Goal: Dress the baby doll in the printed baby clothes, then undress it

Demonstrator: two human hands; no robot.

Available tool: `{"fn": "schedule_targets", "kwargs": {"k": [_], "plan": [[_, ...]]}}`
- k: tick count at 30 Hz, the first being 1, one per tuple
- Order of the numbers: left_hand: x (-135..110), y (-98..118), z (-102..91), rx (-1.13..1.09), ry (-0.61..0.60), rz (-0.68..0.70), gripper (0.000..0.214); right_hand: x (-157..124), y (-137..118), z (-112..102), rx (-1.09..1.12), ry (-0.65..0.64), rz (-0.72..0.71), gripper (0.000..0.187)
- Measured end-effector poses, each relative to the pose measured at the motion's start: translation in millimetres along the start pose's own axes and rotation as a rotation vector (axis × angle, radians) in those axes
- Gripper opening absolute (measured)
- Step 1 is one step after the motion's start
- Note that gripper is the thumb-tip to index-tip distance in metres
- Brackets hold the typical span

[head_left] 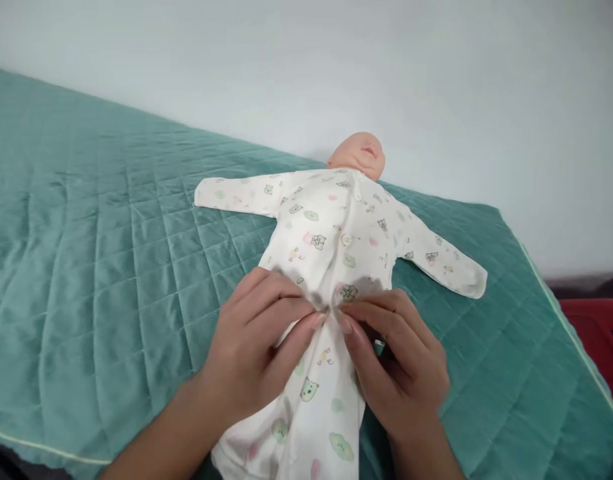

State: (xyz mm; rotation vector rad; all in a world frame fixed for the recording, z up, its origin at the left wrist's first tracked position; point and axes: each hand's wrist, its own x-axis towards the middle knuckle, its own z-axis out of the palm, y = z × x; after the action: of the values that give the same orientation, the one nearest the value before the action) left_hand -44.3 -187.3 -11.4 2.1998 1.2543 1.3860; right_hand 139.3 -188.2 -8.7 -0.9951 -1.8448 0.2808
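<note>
A baby doll (pixel 357 155) lies on its back, dressed in a white printed baby romper (pixel 306 230) with animal and leaf patterns. Both its sleeves stretch out to the sides. My left hand (pixel 259 347) pinches the front edge of the romper near the doll's waist. Close beside it, my right hand (pixel 399 357) pinches the other edge of the same front opening, the fingertips nearly meeting. Higher on the chest, buttons show along the front. Whatever fastener lies between my fingertips is hidden.
A green quilted cover (pixel 111 267) spreads under the doll, its pale-trimmed edge running down the right side. Behind it stands a white wall (pixel 236 60). A red object (pixel 591 333), partly cut off, is at the far right.
</note>
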Motion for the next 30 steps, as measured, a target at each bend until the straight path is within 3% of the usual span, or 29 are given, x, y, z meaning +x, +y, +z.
{"fn": "schedule_targets", "kwargs": {"k": [3, 6, 8, 10, 12, 14, 20, 23, 25, 27, 30], "plan": [[-5.3, -1.0, -1.5, -0.107, 0.116, -0.166, 0.012, -0.9, 0.1, -0.9, 0.117, 0.05, 0.046, 0.02], [-8.6, -3.4, -0.7, -0.143, 0.287, -0.419, 0.015, -3.3, 3.4, 1.1, 0.25, 0.312, 0.155, 0.015], [-7.4, -4.9, 0.2, -0.148, 0.313, -0.582, 0.019, -5.0, 7.0, 1.8, 0.352, 0.439, 0.3, 0.018], [-5.0, -6.5, 0.7, -0.172, 0.284, -0.688, 0.021, -6.0, 10.9, 1.2, 0.44, 0.465, 0.508, 0.021], [-3.1, -8.8, 0.7, -0.21, 0.264, -0.738, 0.021, -5.4, 15.1, 0.0, 0.491, 0.449, 0.684, 0.024], [-2.5, -12.2, 0.8, -0.252, 0.27, -0.774, 0.022, -2.3, 19.7, -1.2, 0.523, 0.463, 0.767, 0.026], [3.0, -29.0, 5.1, -0.514, 0.467, -0.775, 0.023, 17.9, 38.7, -10.8, 0.697, 0.665, 0.809, 0.027], [6.2, -40.0, 0.9, -0.617, 0.605, -0.747, 0.04, 23.2, 45.9, -21.0, 0.949, 0.652, 0.839, 0.036], [0.2, -48.7, -12.1, -0.592, 0.661, -0.752, 0.047, 22.5, 47.7, -28.2, 1.084, 0.621, 0.829, 0.042], [-17.9, -59.1, -36.7, -0.432, 0.724, -0.733, 0.048, 18.5, 47.0, -34.3, 1.145, 0.617, 0.807, 0.044], [-70.0, -77.6, -96.2, -0.045, 0.799, -0.708, 0.047, 5.1, 42.7, -41.4, 1.187, 0.614, 0.784, 0.037]]}}
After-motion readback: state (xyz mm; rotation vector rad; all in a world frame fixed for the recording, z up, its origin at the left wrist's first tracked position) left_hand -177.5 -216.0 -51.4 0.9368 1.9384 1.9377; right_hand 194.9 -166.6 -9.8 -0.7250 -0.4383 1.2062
